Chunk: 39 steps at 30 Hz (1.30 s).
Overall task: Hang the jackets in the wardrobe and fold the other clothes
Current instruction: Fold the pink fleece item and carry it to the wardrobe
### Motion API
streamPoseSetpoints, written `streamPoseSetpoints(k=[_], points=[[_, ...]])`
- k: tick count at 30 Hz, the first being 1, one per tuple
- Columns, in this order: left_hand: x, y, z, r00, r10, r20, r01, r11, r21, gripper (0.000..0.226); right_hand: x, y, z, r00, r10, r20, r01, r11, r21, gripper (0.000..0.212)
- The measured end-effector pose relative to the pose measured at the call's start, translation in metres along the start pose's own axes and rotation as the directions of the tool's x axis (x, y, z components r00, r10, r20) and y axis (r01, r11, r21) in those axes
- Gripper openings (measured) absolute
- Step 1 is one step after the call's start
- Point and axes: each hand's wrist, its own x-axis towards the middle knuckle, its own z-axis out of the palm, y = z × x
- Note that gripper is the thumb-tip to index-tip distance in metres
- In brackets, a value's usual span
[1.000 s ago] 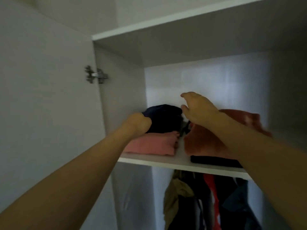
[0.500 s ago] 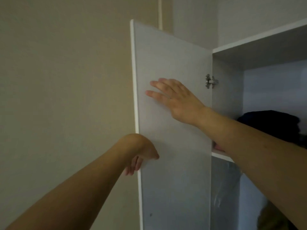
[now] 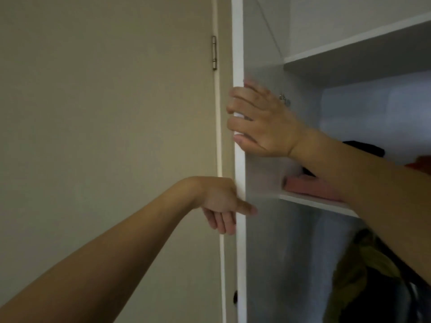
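The white wardrobe door (image 3: 239, 264) stands nearly edge-on in the middle of the view. My right hand (image 3: 261, 122) grips its edge high up, fingers curled round it. Lower down, my left hand (image 3: 221, 206) pinches the same edge, thumb on the inner face and fingers behind. Inside, on the shelf (image 3: 312, 202), lie a folded pink garment (image 3: 307, 187), a dark garment (image 3: 363, 148) and a red one (image 3: 419, 164), partly hidden by my right forearm. Below the shelf hangs an olive jacket (image 3: 363, 273) with dark clothing beside it.
A beige wall fills the left half, with a room door's hinge (image 3: 214, 52) beside the wardrobe. An upper shelf (image 3: 349, 43) spans the top right. A dark knob (image 3: 235, 297) shows low on the wardrobe door's edge.
Both hands left the clothes on the shelf. The door has swung from showing its inner face to nearly edge-on. My right hand went from flat on the panel to gripping its edge.
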Motion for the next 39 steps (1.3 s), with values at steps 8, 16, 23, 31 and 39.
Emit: streamPoseSetpoints(k=[8, 16, 23, 31, 39], points=[[0.078, 0.132, 0.096, 0.982, 0.186, -0.023, -0.183, 0.980, 0.079, 0.143, -0.154, 0.070, -0.101, 0.967, 0.108, 0.230, -0.064, 0.980, -0.191, 0.037], [0.177, 0.250, 0.188, 0.741, 0.288, -0.606, -0.395, 0.917, -0.047, 0.137, -0.272, 0.114, -0.131, 0.636, 0.455, 0.623, -0.163, 0.869, -0.468, 0.051], [0.247, 0.294, 0.201, 0.708, 0.234, -0.667, -0.411, 0.904, -0.119, 0.136, -0.330, 0.142, -0.089, 0.498, 0.553, 0.669, -0.176, 0.819, -0.546, 0.058], [0.256, 0.295, 0.203, 0.692, 0.283, -0.665, -0.414, 0.909, -0.044, 0.127, -0.339, 0.149, -0.079, 0.446, 0.574, 0.687, -0.195, 0.811, -0.552, 0.059], [0.202, 0.283, 0.195, 0.642, 0.474, -0.602, -0.484, 0.860, 0.161, 0.101, -0.298, 0.123, -0.173, 0.269, 0.740, 0.616, -0.220, 0.670, -0.709, 0.061]])
